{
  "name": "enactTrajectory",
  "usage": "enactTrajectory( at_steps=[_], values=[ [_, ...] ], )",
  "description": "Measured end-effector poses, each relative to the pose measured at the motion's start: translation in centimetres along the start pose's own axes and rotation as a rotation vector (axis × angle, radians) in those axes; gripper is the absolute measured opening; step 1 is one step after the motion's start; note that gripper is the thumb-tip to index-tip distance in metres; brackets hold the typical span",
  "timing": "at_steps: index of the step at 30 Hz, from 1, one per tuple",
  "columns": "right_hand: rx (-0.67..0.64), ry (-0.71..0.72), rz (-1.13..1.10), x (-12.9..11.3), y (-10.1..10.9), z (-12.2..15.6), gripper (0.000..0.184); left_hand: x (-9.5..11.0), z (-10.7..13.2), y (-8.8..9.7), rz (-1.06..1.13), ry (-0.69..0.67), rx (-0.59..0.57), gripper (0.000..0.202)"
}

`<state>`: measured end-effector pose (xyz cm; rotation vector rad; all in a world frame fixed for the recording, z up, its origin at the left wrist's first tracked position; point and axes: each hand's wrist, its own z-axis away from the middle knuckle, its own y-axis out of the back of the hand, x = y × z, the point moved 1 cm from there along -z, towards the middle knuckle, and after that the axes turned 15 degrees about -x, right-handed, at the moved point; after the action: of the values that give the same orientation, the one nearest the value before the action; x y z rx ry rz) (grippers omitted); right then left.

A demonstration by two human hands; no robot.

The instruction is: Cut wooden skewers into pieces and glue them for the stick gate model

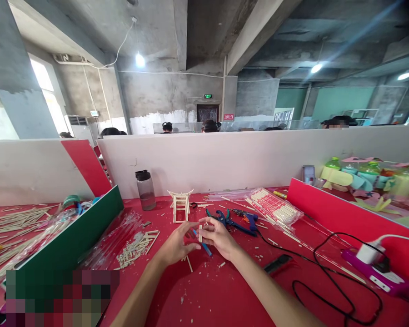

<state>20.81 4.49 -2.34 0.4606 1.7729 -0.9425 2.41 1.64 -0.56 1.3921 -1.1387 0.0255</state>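
Between the thumb and fingers of my right hand (221, 238) a short pale wooden stick (200, 233) stands roughly upright. My left hand (180, 245) is just left of it, thumb and fingers apart, with nothing visible in its grasp. On the red tabletop beneath my hands lie a blue pen-like object (207, 250) and a loose stick (190, 263). Just beyond my fingers stands a small ladder-like frame (181, 206) built of pale sticks. Blue-handled pliers (226, 220) rest beyond my right hand.
A pile of cut sticks (136, 250) lies left, near a dark-lidded bottle (145, 190). Right are a glue gun (247, 217), bagged sticks (274, 209), a black cable (322, 268) and a purple power strip (378, 272). A green divider (71, 236) borders the left.
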Motion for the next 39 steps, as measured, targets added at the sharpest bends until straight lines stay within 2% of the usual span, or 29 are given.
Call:
enactTrajectory(
  at_steps=[10, 14, 19, 33, 39],
  values=[
    [-0.071, -0.056, -0.043, 0.3, 0.0, 0.2, 0.052, 1.0, 0.2, 0.1, -0.079, -0.026, -0.042, 0.042],
    [-0.089, -0.097, -0.044, 0.4, -0.1, 0.2, 0.052, 1.0, 0.3, 0.2, -0.140, -0.004, -0.054, 0.043],
    [-0.044, -0.100, -0.037, 0.8, 0.1, 0.0, 0.050, 0.7, 0.3, 0.2, -0.167, 0.023, -0.055, 0.043],
    [-0.066, -0.048, -0.053, 0.0, -0.3, 0.1, 0.054, 1.2, 0.3, 0.1, -0.056, -0.022, -0.051, 0.049],
    [-0.072, -0.074, -0.062, 0.3, -0.3, 0.2, 0.053, 1.3, 0.4, 0.3, -0.121, 0.000, -0.072, 0.041]
  ],
)
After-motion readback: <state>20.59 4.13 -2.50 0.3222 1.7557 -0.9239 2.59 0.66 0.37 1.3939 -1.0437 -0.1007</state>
